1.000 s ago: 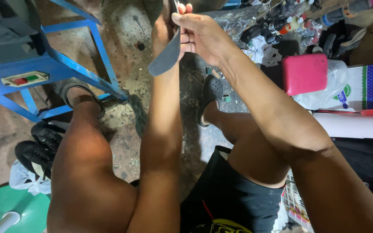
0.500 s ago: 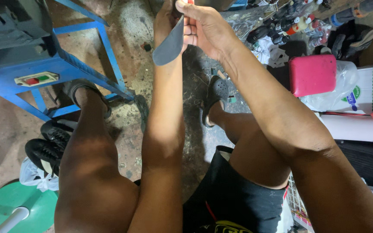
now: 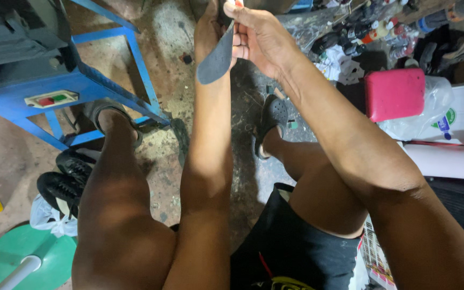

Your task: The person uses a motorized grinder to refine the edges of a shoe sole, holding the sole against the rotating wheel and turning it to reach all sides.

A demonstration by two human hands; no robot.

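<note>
Both arms reach forward over my knees. A dark grey shoe insole [image 3: 217, 56] hangs between my hands near the top edge of the view. My left hand [image 3: 208, 29] is behind its upper end and partly hidden by it. My right hand [image 3: 259, 35] grips the insole's top from the right, fingers curled on it. The top of the insole and the fingertips run out of the frame.
A blue metal frame [image 3: 135, 64] carrying a grey machine stands at left. A pair of black shoes [image 3: 63, 177] lies by my left leg, with a green round base [image 3: 30, 255] below. A pink box [image 3: 394, 92], bottles and clutter crowd the right.
Both hands and the insole have shifted up in the view, toward the top edge. The view has tilted a little lower, showing more of the green base.
</note>
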